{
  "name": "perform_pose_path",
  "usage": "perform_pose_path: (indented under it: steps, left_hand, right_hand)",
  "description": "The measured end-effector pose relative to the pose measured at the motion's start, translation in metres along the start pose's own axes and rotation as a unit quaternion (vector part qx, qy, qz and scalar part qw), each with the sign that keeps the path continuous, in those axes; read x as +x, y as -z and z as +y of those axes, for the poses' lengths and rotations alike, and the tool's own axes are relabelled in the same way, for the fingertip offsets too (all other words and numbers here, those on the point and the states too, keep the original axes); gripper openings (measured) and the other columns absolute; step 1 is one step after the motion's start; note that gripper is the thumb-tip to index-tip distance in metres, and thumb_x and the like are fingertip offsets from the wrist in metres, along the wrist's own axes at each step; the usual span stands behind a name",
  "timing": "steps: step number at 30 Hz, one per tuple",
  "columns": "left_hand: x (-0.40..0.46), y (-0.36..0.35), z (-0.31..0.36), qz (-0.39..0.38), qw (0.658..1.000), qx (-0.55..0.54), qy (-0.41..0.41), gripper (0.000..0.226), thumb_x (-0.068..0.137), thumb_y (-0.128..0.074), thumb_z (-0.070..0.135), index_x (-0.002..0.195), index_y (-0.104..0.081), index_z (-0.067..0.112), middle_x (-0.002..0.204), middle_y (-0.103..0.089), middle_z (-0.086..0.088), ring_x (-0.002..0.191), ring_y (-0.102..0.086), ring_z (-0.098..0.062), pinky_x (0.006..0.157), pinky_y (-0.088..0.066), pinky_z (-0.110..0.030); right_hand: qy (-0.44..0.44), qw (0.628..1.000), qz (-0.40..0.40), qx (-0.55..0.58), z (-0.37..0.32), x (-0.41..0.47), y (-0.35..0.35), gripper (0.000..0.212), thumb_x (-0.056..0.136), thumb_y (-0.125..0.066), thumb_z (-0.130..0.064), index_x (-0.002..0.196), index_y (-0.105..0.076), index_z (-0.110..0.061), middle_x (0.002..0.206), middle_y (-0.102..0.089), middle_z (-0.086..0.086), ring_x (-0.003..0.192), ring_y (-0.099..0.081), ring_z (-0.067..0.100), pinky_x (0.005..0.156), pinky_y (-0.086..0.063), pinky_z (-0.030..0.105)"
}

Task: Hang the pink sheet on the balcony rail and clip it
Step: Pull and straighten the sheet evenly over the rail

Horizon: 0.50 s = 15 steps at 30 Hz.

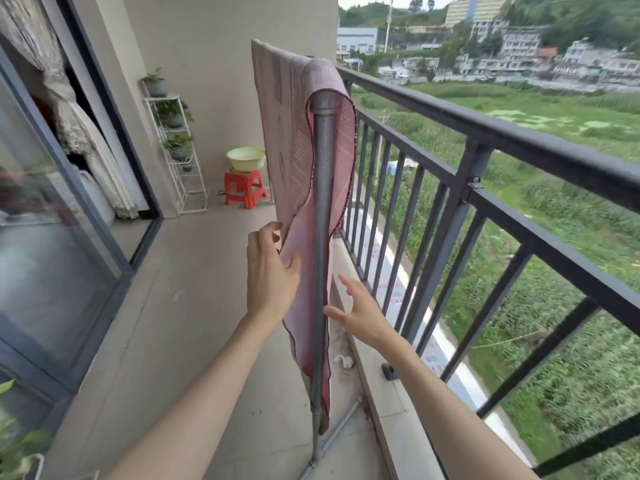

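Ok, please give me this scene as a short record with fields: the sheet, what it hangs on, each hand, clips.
sheet: pink sheet draped over a grey metal drying rack
railing: dark balcony rail beside the rack
left hand: left hand touches the sheet's near edge, fingers straight
right hand: right hand open, close to the rack's pole
clips: none visible
background: basin on an orange stool

Both bare forearms are extended from the lower edge toward mid-frame. The left hand (270, 271) is raised at centre, back to the camera, fingers loosely bent. The right hand (356, 311) is held lower, just right of centre, fingers spread and straight.
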<state>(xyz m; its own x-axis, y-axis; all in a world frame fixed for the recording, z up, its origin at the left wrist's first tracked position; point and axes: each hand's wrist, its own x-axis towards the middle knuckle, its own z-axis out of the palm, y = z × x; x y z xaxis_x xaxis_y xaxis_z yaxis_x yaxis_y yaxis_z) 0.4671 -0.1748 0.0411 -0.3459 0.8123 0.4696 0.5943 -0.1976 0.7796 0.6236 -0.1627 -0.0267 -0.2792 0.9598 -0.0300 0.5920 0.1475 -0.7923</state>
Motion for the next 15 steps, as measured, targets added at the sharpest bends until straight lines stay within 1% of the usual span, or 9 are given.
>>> perform_pose_path:
  steps: [2,5,6,7,8,9,10,12,15]
  left_hand:
    - [-0.011,-0.001,-0.018,-0.035,0.998,0.032,0.041,0.046,0.082,-0.062,0.012,0.124,-0.043,0.007,0.117,-0.047,-0.013,0.108,-0.048,-0.028,0.091,-0.042,-0.039]
    - [-0.024,-0.006,-0.044,-0.1,0.985,0.088,0.111,0.023,0.085,-0.061,0.018,0.1,-0.054,0.002,0.1,-0.059,-0.016,0.095,-0.056,-0.032,0.077,-0.04,-0.033]
    - [-0.027,-0.008,-0.05,-0.116,0.98,0.092,0.132,0.019,0.086,-0.06,0.019,0.09,-0.056,0.001,0.093,-0.063,-0.017,0.09,-0.058,-0.033,0.074,-0.04,-0.033]
    - [-0.031,-0.011,-0.054,-0.125,0.977,0.085,0.151,0.02,0.086,-0.059,0.018,0.082,-0.056,-0.001,0.087,-0.065,-0.018,0.086,-0.059,-0.033,0.072,-0.041,-0.033]
    - [-0.033,-0.014,-0.057,-0.127,0.975,0.078,0.164,0.022,0.087,-0.058,0.017,0.078,-0.057,-0.004,0.083,-0.066,-0.02,0.084,-0.06,-0.034,0.071,-0.043,-0.034]
    - [-0.034,-0.016,-0.058,-0.122,0.975,0.072,0.173,0.023,0.087,-0.058,0.016,0.077,-0.058,-0.005,0.08,-0.067,-0.02,0.083,-0.06,-0.035,0.071,-0.043,-0.034]
    - [-0.034,-0.016,-0.059,-0.113,0.975,0.071,0.179,0.021,0.087,-0.057,0.014,0.079,-0.059,-0.005,0.08,-0.067,-0.02,0.083,-0.06,-0.034,0.071,-0.043,-0.033]
    - [-0.029,-0.012,-0.066,-0.087,0.976,0.073,0.186,0.016,0.087,-0.057,0.012,0.084,-0.061,-0.004,0.085,-0.069,-0.018,0.084,-0.061,-0.031,0.071,-0.041,-0.031]
    - [-0.016,0.009,-0.087,-0.02,0.977,0.086,0.196,0.016,0.088,-0.056,0.011,0.089,-0.062,-0.003,0.093,-0.069,-0.021,0.089,-0.063,-0.034,0.077,-0.044,-0.035]
  right_hand:
    - [-0.018,0.999,-0.039,-0.006,0.014,-0.003,-0.012,0.082,0.085,-0.063,-0.039,0.148,-0.017,-0.018,0.153,-0.023,0.0,0.14,-0.023,0.016,0.114,-0.023,0.034]
    - [-0.039,0.997,-0.039,-0.049,0.028,0.0,-0.024,0.068,0.088,-0.058,-0.037,0.145,-0.028,-0.017,0.144,-0.037,0.005,0.132,-0.036,0.021,0.109,-0.032,0.036]
    - [-0.034,0.997,-0.025,-0.063,0.029,0.001,-0.026,0.048,0.09,-0.055,-0.03,0.135,-0.044,-0.016,0.131,-0.049,0.009,0.122,-0.046,0.023,0.101,-0.039,0.034]
    - [-0.028,0.997,0.0,-0.073,0.03,0.002,-0.028,0.02,0.092,-0.053,-0.022,0.11,-0.06,-0.015,0.109,-0.06,0.009,0.105,-0.054,0.022,0.087,-0.042,0.031]
    - [-0.025,0.996,0.026,-0.076,0.03,0.003,-0.028,0.016,0.092,-0.051,-0.015,0.078,-0.058,-0.016,0.082,-0.059,0.005,0.083,-0.056,0.019,0.071,-0.04,0.03]
    - [-0.028,0.995,0.05,-0.08,0.034,0.006,-0.03,0.033,0.093,-0.048,-0.012,0.06,-0.044,-0.017,0.063,-0.049,0.001,0.064,-0.048,0.015,0.06,-0.033,0.03]
    - [-0.044,0.993,0.064,-0.087,0.036,0.005,-0.028,0.041,0.094,-0.045,-0.011,0.055,-0.033,-0.017,0.056,-0.039,0.0,0.054,-0.04,0.013,0.054,-0.027,0.031]
    - [-0.089,0.985,0.106,-0.104,0.044,0.005,-0.018,0.039,0.096,-0.04,-0.013,0.057,-0.032,-0.016,0.057,-0.039,0.001,0.054,-0.038,0.016,0.051,-0.025,0.032]
    - [-0.162,0.967,0.196,-0.034,0.064,0.007,0.009,0.022,0.096,-0.035,-0.014,0.08,-0.048,-0.006,0.074,-0.049,0.007,0.064,-0.044,0.022,0.051,-0.027,0.033]
